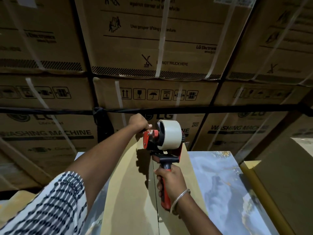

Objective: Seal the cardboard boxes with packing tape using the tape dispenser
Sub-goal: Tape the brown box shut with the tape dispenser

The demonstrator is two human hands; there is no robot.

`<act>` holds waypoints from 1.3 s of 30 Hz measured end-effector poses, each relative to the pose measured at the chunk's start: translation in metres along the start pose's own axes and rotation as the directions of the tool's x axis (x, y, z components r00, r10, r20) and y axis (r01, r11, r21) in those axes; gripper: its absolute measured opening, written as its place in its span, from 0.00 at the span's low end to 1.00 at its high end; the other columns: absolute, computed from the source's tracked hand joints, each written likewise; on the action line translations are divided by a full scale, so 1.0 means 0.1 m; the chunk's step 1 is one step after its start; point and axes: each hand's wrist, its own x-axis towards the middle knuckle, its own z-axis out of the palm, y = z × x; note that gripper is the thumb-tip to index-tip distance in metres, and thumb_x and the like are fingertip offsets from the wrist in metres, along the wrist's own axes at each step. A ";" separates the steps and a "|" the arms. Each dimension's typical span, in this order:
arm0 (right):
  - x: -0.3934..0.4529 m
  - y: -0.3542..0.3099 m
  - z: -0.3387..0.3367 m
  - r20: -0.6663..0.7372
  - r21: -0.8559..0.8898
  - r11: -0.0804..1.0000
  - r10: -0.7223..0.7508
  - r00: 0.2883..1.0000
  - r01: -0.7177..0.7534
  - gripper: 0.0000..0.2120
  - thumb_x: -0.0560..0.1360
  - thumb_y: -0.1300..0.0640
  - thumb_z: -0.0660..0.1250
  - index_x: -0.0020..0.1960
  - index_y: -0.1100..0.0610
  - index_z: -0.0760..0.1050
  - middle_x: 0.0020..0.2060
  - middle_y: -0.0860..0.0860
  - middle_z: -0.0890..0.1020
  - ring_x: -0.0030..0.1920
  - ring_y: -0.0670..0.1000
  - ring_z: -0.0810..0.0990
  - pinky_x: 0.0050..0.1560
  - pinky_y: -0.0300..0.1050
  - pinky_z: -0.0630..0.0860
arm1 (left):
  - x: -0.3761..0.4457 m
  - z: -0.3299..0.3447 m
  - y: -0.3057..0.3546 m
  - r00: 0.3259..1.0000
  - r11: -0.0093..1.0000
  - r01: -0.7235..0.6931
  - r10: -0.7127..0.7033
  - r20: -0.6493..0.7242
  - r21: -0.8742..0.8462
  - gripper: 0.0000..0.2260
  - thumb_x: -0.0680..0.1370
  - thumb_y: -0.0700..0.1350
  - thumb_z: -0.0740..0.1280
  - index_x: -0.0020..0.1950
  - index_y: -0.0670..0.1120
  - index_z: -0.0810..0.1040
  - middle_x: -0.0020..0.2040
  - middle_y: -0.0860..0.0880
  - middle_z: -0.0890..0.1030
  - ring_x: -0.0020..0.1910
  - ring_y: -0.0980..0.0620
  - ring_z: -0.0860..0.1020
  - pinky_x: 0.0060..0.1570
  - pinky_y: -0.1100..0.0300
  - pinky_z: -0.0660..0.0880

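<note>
head view: my right hand (170, 180) grips the dispenser (165, 141), left hand (138, 123) pinching its far end over the box (132, 184) seam; any tilt could wrinkle the tape off-line.

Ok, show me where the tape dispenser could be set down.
Bare marbled tabletop lies right of the box being sealed, up to the carton at the right edge. The box's far end is crowded: the left hand and the tape dispenser, gripped by the right hand.

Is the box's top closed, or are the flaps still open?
Closed. Both flaps of the cardboard box lie flat and meet at the centre seam, under the tape dispenser.
</note>
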 end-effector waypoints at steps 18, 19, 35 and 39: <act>0.48 0.05 0.20 -0.021 0.056 0.991 0.121 0.992 -0.120 0.10 0.75 0.67 0.66 0.40 0.58 0.67 0.26 0.52 0.67 0.23 0.51 0.64 0.25 0.37 0.60 | 0.52 0.24 -0.20 0.995 0.988 -0.095 0.091 0.038 0.125 0.09 0.79 0.39 0.64 0.43 0.38 0.82 0.40 0.45 0.79 0.41 0.48 0.77 0.38 0.59 0.69; 0.49 0.07 0.20 -0.023 0.048 0.992 0.122 0.992 -0.121 0.09 0.75 0.67 0.66 0.40 0.59 0.67 0.26 0.52 0.67 0.23 0.51 0.64 0.25 0.37 0.60 | 0.53 0.26 -0.23 0.996 0.986 -0.088 0.083 0.040 0.143 0.10 0.79 0.39 0.64 0.43 0.38 0.82 0.42 0.43 0.79 0.41 0.47 0.77 0.39 0.58 0.69; 0.54 0.13 0.25 -0.066 -0.033 0.990 0.132 0.989 -0.134 0.05 0.76 0.61 0.68 0.45 0.58 0.71 0.29 0.52 0.69 0.23 0.50 0.65 0.25 0.39 0.63 | 0.37 0.16 -0.41 0.935 0.825 -0.353 0.330 0.130 0.441 0.10 0.76 0.49 0.67 0.35 0.54 0.71 0.35 0.58 0.71 0.44 0.50 0.71 0.52 0.52 0.65; 0.53 0.10 0.28 -0.069 -0.061 0.987 0.146 0.987 -0.150 0.06 0.76 0.61 0.67 0.45 0.57 0.70 0.29 0.53 0.68 0.23 0.50 0.64 0.26 0.38 0.61 | 0.29 0.10 -0.42 0.919 0.737 -0.388 0.356 0.170 0.554 0.07 0.75 0.50 0.61 0.39 0.50 0.72 0.45 0.47 0.80 0.53 0.44 0.77 0.56 0.50 0.66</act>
